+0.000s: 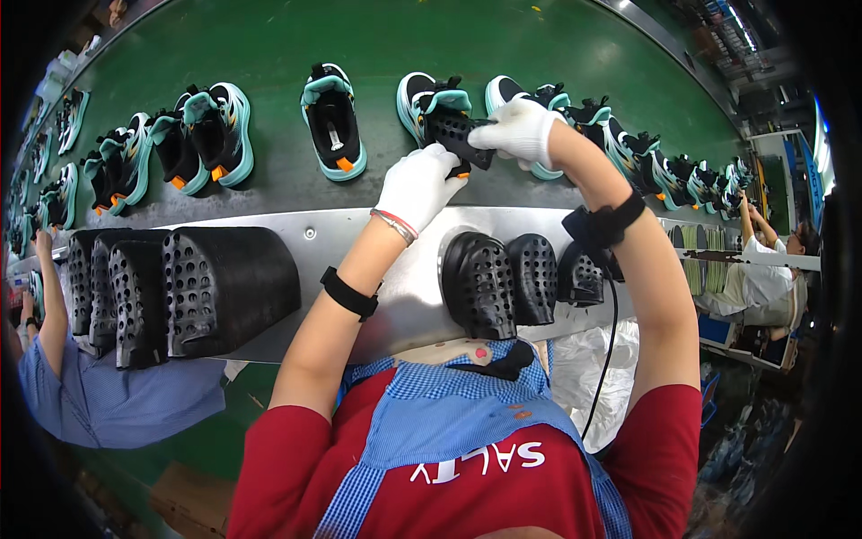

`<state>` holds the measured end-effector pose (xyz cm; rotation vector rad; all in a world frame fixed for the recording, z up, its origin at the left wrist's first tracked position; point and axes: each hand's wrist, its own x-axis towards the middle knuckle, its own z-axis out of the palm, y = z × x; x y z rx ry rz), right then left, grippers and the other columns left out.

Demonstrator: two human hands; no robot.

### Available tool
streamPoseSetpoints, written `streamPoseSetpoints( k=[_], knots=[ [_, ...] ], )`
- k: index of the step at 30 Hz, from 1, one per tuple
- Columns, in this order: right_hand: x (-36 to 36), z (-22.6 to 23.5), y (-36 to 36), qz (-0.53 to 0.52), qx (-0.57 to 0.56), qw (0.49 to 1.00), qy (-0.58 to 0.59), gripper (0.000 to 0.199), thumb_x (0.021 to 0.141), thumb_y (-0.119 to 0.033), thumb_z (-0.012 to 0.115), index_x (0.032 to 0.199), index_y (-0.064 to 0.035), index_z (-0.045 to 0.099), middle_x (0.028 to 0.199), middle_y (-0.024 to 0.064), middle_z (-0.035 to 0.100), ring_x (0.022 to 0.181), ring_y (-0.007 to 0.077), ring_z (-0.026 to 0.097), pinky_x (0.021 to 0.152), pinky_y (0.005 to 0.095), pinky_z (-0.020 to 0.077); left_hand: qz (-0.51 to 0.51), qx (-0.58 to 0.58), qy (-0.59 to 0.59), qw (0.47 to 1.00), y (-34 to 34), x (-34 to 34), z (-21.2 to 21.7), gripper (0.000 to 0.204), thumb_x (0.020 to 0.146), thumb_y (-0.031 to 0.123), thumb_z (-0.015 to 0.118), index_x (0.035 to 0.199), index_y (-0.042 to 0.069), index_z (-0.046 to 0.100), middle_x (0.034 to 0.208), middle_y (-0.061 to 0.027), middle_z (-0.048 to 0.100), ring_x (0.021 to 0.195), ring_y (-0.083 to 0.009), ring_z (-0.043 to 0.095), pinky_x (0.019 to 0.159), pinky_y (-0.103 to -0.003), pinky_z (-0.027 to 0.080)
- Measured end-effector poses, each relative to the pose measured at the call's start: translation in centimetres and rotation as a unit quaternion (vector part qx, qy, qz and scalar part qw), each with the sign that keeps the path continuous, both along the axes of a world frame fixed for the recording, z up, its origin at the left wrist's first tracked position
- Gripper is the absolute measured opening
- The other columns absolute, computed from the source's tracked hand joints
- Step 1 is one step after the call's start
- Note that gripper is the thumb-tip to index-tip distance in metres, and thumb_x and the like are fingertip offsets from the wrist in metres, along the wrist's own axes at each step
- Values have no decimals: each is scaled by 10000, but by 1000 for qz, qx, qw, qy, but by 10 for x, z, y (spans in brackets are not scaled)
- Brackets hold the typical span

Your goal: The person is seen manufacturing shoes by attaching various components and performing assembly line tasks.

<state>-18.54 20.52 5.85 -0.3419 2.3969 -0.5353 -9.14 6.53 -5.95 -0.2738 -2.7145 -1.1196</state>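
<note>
One black, white and teal sports shoe with an orange heel tab [412, 101] is in work over the flat green surface [274, 49]; whether its sole touches that surface cannot be told. The white-gloved left hand [420, 185] is closed around the heel end of the shoe. The white-gloved right hand [515, 132] has its fingers closed on the edge of a black perforated piece [452, 128] at the shoe's opening; the depth of insertion cannot be told. Left of the shoe, apart from it, stands a single matching shoe [333, 126]. Nearer the wearer than the shoe, a silver metal table [350, 235] carries four large black perforated blocks [235, 287] to its left and smaller black rounded perforated blocks [489, 283] to its right.
</note>
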Motion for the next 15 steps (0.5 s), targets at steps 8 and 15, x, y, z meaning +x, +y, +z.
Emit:
streamPoseSetpoints(
  k=[8,15],
  knots=[
    [6,-46,-64,123,140,969,160,436,806,-396,559,934,0,690,941,219,666,906,351,646,819,400,507,16,-82,-83,993,-8,-11,-7,264,797,340,664,856,84,699,834,-142,665,794,-320,644,704,-413,516],
    [0,-49,-68,181,170,959,138,316,841,-328,582,955,-61,705,979,173,678,921,321,653,825,391,507,6,-151,-149,977,-13,-18,-9,299,788,377,669,838,85,702,797,-145,676,764,-329,654,684,-420,526]
  ],
)
